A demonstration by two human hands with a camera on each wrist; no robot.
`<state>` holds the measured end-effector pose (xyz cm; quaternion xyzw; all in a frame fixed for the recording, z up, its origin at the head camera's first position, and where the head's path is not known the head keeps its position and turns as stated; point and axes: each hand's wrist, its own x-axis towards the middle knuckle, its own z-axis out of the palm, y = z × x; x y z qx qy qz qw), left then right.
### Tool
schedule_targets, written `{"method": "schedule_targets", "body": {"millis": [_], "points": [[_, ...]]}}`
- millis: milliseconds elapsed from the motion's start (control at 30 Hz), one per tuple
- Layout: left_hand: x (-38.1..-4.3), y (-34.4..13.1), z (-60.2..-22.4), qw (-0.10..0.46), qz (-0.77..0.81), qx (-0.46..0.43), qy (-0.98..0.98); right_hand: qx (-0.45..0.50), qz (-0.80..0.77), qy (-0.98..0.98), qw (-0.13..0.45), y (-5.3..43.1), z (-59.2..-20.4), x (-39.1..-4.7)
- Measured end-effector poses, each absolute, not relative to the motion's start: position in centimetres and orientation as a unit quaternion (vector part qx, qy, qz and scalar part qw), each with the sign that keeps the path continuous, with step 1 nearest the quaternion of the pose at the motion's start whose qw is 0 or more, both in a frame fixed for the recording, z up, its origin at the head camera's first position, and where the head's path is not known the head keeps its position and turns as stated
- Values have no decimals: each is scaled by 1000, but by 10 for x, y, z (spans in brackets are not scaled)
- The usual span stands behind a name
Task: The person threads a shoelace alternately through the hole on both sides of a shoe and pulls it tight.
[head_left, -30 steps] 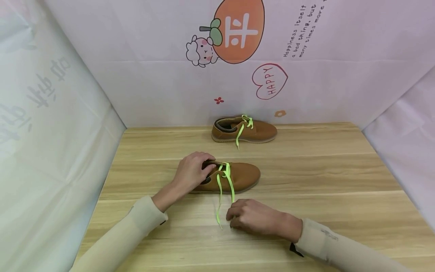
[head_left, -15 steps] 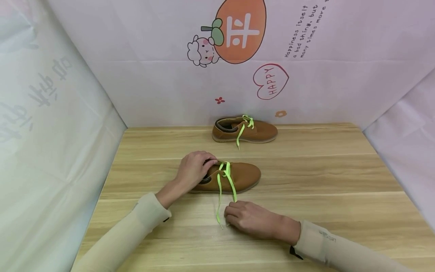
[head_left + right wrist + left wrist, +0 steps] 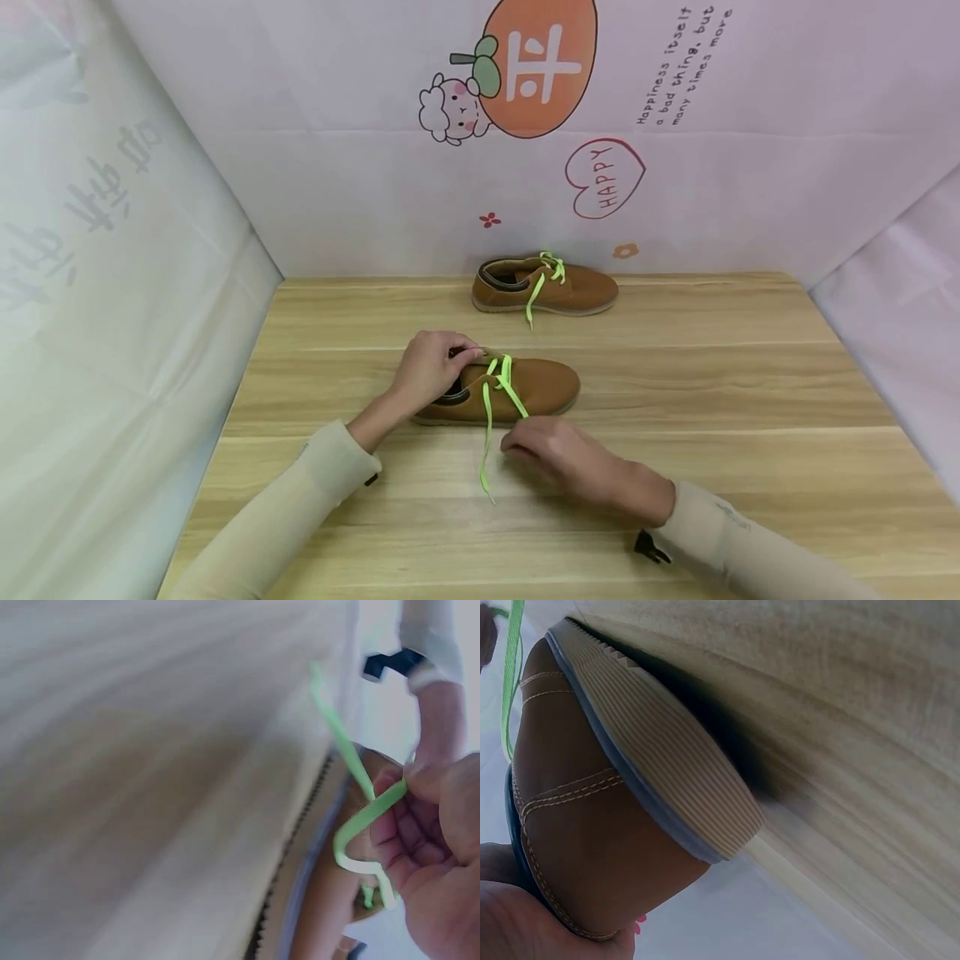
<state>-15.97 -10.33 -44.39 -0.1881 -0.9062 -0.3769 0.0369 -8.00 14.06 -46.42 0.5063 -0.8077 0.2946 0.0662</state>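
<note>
A brown shoe [image 3: 547, 385] with a bright yellow-green shoelace [image 3: 515, 401] sits on the wooden table, toe to the right. My left hand [image 3: 425, 372] holds the shoe's collar, thumb and fingers at the upper edge. In the left wrist view the shoe's heel and ribbed sole [image 3: 660, 750] show, part of the hand below. In front of the shoe, my right hand [image 3: 572, 458] pinches one end of the lace; the right wrist view shows that lace [image 3: 367, 816] bent between thumb and fingers. The other lace end hangs loose over the near side onto the table.
A second brown shoe [image 3: 588, 289] with a tied green lace stands at the back, by the printed white backdrop [image 3: 360, 200]. White sheets [image 3: 150, 250] rise on both sides of the wooden table [image 3: 712, 375].
My right hand has lifted toward the shoe, with the lace in its fingers. The left hand stays at the collar, shifted slightly. The view has moved a little.
</note>
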Motion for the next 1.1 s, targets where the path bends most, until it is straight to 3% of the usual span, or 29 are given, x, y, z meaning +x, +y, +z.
{"method": "schedule_targets", "body": {"millis": [400,1100], "points": [[-160,-102,-445,25,-389,-169,-905,256,435,-862,44,131,-424,-107],[-161,-100,-443,4,-404,-136,-904,218,365,-903,55,108,-411,-139]]}}
